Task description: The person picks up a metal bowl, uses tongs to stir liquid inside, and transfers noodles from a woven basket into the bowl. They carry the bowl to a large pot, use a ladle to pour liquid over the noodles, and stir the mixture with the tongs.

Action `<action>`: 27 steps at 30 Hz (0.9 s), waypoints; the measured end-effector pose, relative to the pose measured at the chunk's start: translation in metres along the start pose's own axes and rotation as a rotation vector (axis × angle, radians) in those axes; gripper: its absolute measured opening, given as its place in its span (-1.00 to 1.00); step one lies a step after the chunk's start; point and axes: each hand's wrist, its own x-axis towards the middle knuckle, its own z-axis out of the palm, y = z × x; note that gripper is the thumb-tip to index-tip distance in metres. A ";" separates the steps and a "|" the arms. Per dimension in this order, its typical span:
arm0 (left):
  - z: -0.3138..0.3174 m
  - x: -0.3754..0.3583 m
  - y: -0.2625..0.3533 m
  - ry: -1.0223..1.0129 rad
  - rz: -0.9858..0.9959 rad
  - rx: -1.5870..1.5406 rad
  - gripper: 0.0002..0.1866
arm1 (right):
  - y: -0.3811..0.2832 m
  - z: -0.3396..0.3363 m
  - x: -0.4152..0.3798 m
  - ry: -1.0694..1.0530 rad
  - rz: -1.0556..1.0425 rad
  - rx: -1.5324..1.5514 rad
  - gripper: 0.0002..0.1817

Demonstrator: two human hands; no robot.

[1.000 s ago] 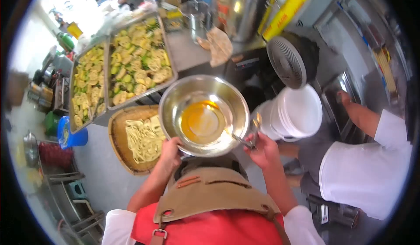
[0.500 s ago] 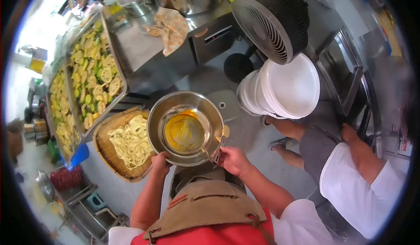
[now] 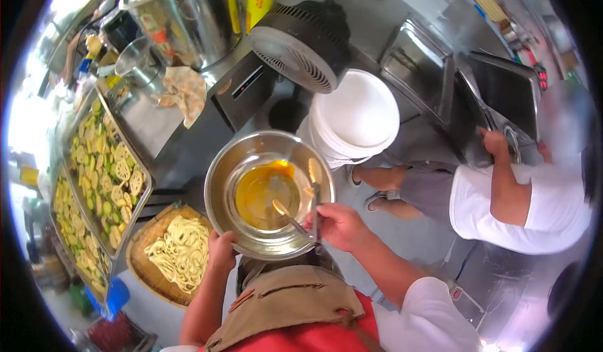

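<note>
Round stainless steel bowl (image 3: 269,195) sits mid-frame in front of the person, left hand (image 3: 221,251) curled on its near-left rim. Right hand (image 3: 339,225) closed around metal tongs (image 3: 301,217) dipped into the orange-yellow liquid (image 3: 264,192). Looks mixed smooth; woven basket of pale noodle strips (image 3: 176,254) to the left apparently undipped.

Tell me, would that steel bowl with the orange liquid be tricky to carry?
Probably. The steel bowl looks rigid and light, but its orange liquid would likely slosh if tilted. The left hand grips only the rim, so the smooth metal may slip.
</note>
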 end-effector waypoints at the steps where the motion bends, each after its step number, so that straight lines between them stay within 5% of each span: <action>1: 0.011 -0.005 0.008 -0.055 0.015 -0.002 -0.63 | -0.004 0.006 -0.017 0.000 -0.058 0.001 -0.75; 5: 0.063 -0.014 0.028 -0.213 -0.033 0.107 -0.62 | -0.023 0.037 -0.103 0.108 -0.379 -0.223 -0.72; 11: 0.170 -0.027 0.034 -0.523 -0.151 0.029 -0.65 | -0.042 0.018 -0.148 0.190 -0.631 -0.127 -0.77; 18: 0.275 -0.017 -0.003 -0.517 -0.149 0.010 -0.64 | -0.098 -0.043 -0.141 0.161 -0.654 -0.060 -0.79; 27: 0.358 0.018 -0.058 -0.161 0.001 -0.029 -0.56 | -0.167 -0.117 -0.106 0.090 -0.473 0.019 -0.81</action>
